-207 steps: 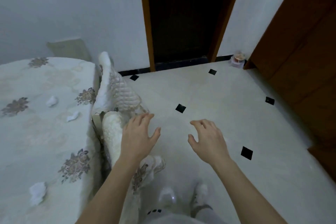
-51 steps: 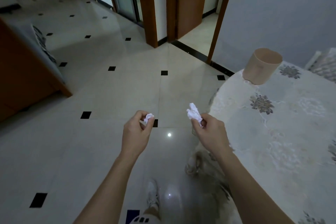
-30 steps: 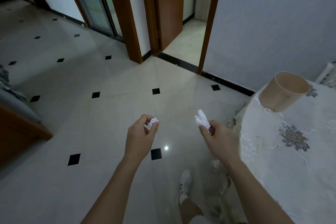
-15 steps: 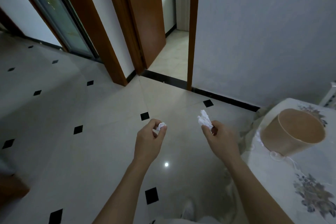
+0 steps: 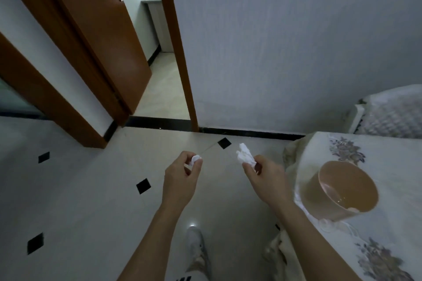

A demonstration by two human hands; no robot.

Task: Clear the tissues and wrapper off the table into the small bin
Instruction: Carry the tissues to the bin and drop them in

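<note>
My left hand (image 5: 180, 180) pinches a small crumpled white tissue (image 5: 195, 159) between thumb and fingers, held over the floor. My right hand (image 5: 266, 178) grips a larger crumpled white tissue (image 5: 244, 154) that sticks up above its fingers. The small beige bin (image 5: 342, 191) stands near the left edge of the table (image 5: 388, 223), just right of my right hand, with its mouth open toward me. The table wears a white cloth with flower prints.
A white wall is straight ahead, with an open brown door (image 5: 98, 36) and doorway at upper left. A quilted chair back (image 5: 392, 114) rises behind the table at right. My shoe (image 5: 196, 244) is on the pale tiled floor below.
The view has swung toward the table; the bin now sits closer and lower, right beside my right hand. Both hands keep the same grip on their tissues.
</note>
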